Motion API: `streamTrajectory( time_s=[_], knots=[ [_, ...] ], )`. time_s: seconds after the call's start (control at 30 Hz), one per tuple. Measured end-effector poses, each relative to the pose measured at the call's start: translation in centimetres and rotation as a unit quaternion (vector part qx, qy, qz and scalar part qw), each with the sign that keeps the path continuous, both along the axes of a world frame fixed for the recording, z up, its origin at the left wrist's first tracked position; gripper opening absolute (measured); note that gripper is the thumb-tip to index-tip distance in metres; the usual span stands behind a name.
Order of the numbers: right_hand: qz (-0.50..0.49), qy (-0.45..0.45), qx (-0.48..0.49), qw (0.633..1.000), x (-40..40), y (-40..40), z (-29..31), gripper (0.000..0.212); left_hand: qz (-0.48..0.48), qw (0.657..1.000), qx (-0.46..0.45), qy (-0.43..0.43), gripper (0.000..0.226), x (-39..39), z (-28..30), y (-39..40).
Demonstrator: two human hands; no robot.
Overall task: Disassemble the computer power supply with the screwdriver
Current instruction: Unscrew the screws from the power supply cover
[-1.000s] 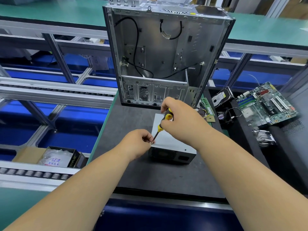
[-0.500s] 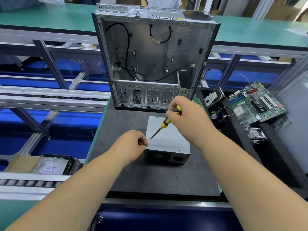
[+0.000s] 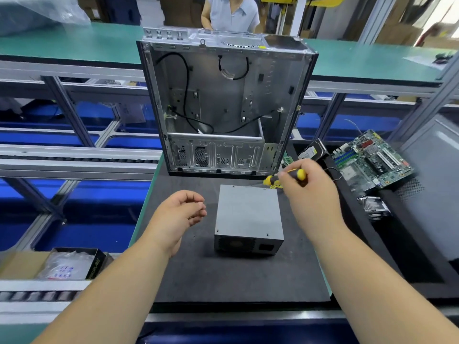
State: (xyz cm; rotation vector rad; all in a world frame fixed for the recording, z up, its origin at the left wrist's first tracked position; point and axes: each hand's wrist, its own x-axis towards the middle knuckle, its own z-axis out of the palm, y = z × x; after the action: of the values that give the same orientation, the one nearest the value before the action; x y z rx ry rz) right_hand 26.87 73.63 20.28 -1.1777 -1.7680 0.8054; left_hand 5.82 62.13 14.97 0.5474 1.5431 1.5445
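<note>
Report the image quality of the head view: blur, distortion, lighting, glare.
Head view: wide-angle bending curves the conveyor rails and bench edges; motion blur smears the screwdriver in the right hand and the far right background; the power supply and left hand are sharp; lighting is even and overhead, shadows soft, only mild sheen inside the computer case.

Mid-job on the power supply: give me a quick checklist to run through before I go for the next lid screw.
1. Screwdriver in grip: ok, right hand holds the handle.
2. Tip seated on a screw: not ok, the tool is held off the far right corner of the power supply.
3. Power supply flat on the black mat: ok.
4. Left hand steadying the unit: not ok, it hovers open beside it.
5. Lid screws remaining: cannot tell, corner marks too small.
</note>
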Motion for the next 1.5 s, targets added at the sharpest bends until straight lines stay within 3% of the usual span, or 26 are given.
streamTrajectory(
  time_s=[0.13, 0.3, 0.53, 0.67, 0.87, 1.17, 1.33, 1.5],
  knots=[
    [0.008, -0.116, 0.028, 0.993, -0.4, -1.2, -0.5, 0.011, -0.025, 1.0, -0.005, -0.011, 0.02, 0.0, -0.7, 0.4],
    [-0.005, -0.14, 0.02, 0.99, 0.2, -2.0, -0.8, 0.012, -0.079, 0.997, -0.013, 0.01, 0.016, 0.5, -0.9, 2.1],
    [-0.057, -0.034, 0.007, 0.998, 4.4, -0.6, -0.8, 0.013, -0.101, 0.99, -0.024, 0.098, 0.016, 4.4, -0.2, 5.1],
    [-0.111, 0.07, -0.073, 0.989, 9.4, 2.5, -1.3, 0.024, -0.118, 0.979, -0.045, 0.161, 0.027, 9.0, 0.0, 7.4],
    [-0.148, 0.174, -0.18, 0.957, 18.7, 7.5, -2.9, 0.028, -0.186, 0.966, -0.029, 0.179, 0.015, 19.3, 0.1, 12.4],
    [-0.109, 0.193, -0.198, 0.955, 26.5, 12.6, -3.0, 0.024, -0.213, 0.929, -0.064, 0.295, 0.018, 29.3, -0.5, 18.0],
    [-0.068, 0.182, -0.21, 0.958, 26.7, 14.1, -3.1, 0.025, -0.24, 0.933, -0.08, 0.254, 0.028, 30.2, -0.8, 18.6],
    [-0.03, 0.19, -0.209, 0.959, 24.1, 15.1, -3.0, 0.021, -0.193, 0.93, -0.07, 0.305, 0.025, 27.4, 0.2, 17.5]
  ],
)
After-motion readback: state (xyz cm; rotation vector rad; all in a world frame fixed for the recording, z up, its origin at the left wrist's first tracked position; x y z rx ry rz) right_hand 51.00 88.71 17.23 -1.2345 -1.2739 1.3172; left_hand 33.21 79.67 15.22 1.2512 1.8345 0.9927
